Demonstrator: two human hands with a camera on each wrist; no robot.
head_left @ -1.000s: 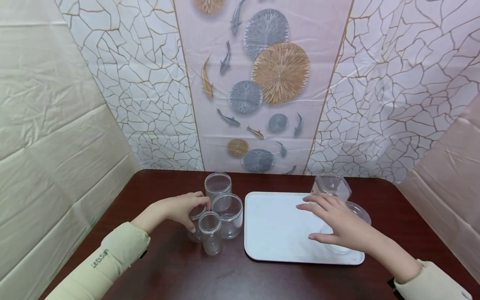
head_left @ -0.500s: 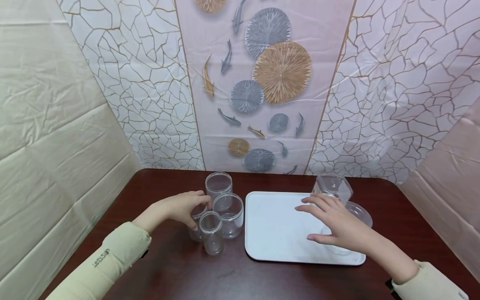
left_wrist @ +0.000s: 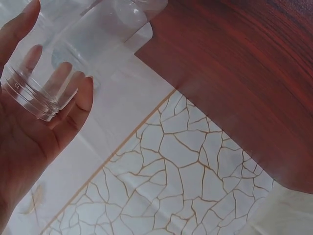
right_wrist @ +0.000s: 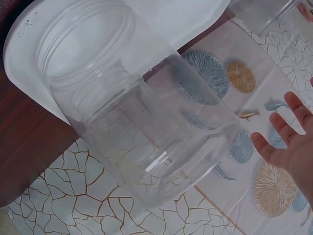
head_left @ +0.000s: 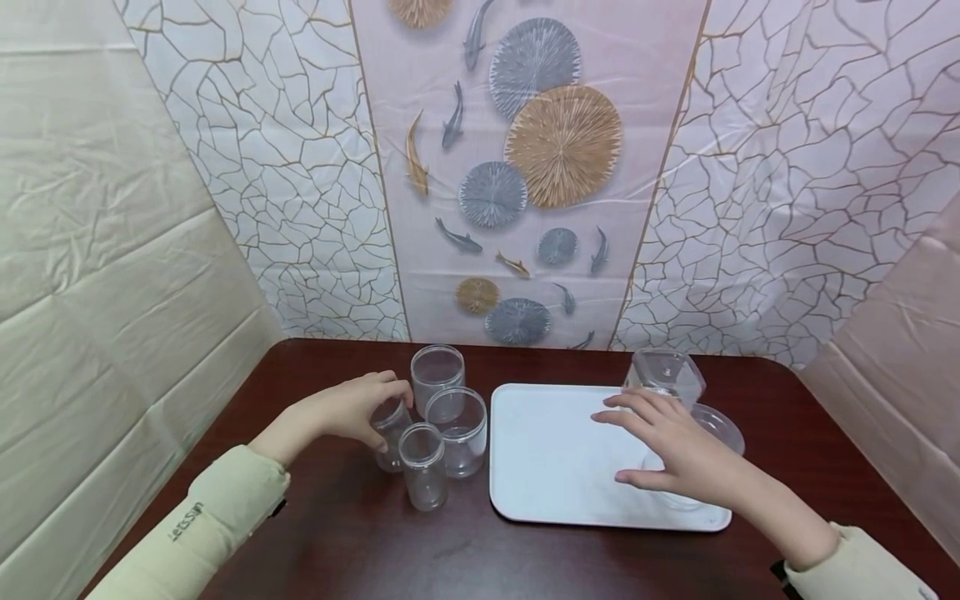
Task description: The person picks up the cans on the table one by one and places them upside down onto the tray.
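Observation:
My left hand [head_left: 347, 410] grips a small clear plastic jar [head_left: 392, 437] around its top, thumb on the near side and fingers on the far side. In the left wrist view, curled fingers show through the jar's threaded neck [left_wrist: 34, 100]. Close beside it stand a slim clear jar [head_left: 424, 475], a wider jar [head_left: 461, 442] and another clear jar [head_left: 437, 367] behind. My right hand [head_left: 675, 446] hovers with spread fingers over the right part of a white tray [head_left: 555, 467]. A large clear threaded jar [right_wrist: 156, 171] fills much of the right wrist view, apart from the fingertips.
At the back right, a squarish clear container [head_left: 667, 375] stands by the tray corner. A round clear container [head_left: 720, 425] is partly hidden by the right hand. The dark red table [head_left: 360, 542] meets a patterned cloth backdrop [head_left: 315, 250] at its far edge.
My left hand has shifted slightly left and back with the small jar, away from the slim and wide jars. The right hand has stayed nearly still.

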